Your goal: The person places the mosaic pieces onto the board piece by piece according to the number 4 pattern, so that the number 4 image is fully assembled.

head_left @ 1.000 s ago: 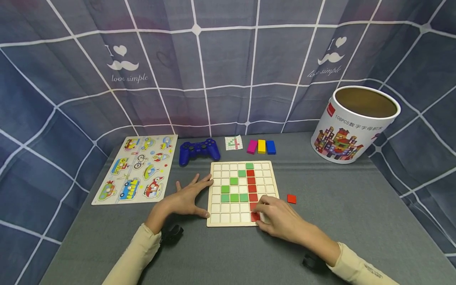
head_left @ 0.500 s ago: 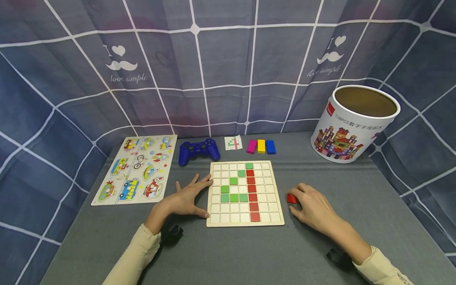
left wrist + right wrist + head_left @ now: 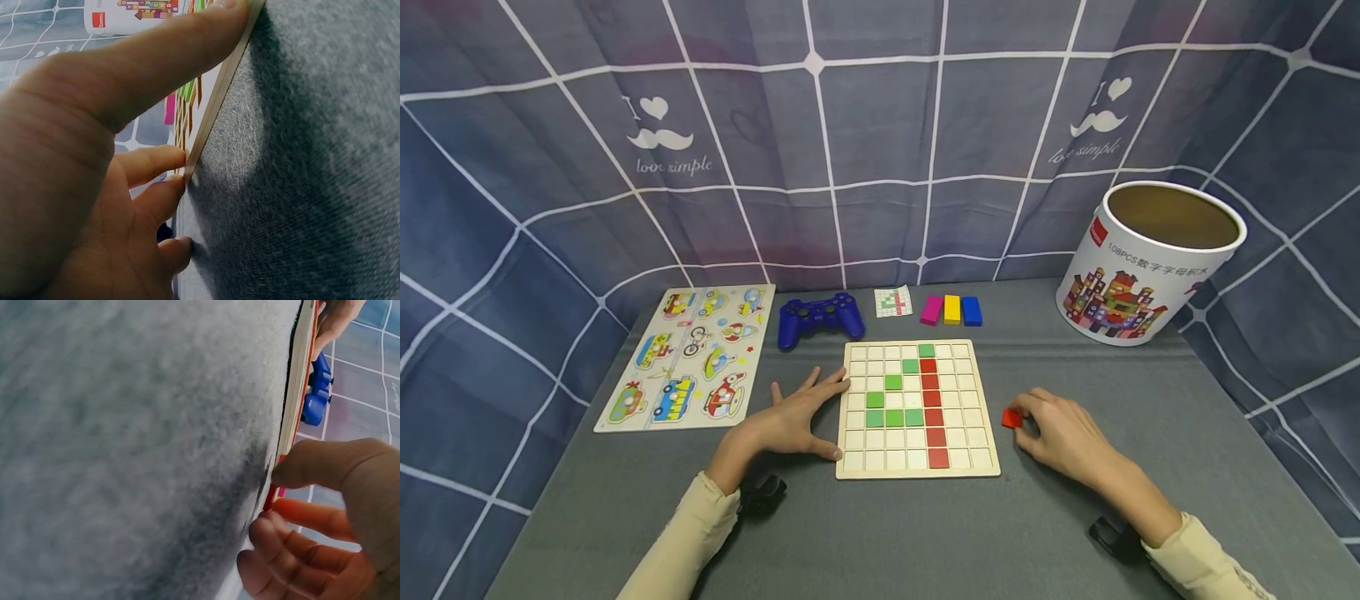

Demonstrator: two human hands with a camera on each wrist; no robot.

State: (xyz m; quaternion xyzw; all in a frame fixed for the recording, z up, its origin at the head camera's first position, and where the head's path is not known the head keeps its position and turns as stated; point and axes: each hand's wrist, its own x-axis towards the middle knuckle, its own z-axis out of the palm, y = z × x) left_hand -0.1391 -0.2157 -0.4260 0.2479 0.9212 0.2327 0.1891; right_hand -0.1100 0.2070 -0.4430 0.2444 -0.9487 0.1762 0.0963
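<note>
A wooden grid board [image 3: 917, 469] lies on the grey table, with a column of red tiles [image 3: 933, 412] and a few green tiles [image 3: 892, 408] in its cells. My left hand [image 3: 797, 417] lies flat beside the board, fingers spread, fingertips and thumb against its left edge [image 3: 215, 103]. My right hand [image 3: 1060, 429] is to the right of the board and pinches a loose red tile [image 3: 1012, 418] that rests on the table. In the right wrist view thumb and fingers close on that red tile [image 3: 275, 495].
A blue game controller [image 3: 818, 317], a small pattern card [image 3: 892, 302] and pink, yellow and blue blocks [image 3: 951, 309] sit behind the board. A vehicle puzzle board [image 3: 692, 354] lies at the left. A tall open white tub [image 3: 1150, 262] stands at the back right.
My right hand left the bottom red tile on the board, moved right to the loose red tile on the table and now pinches it. The left hand stayed put.
</note>
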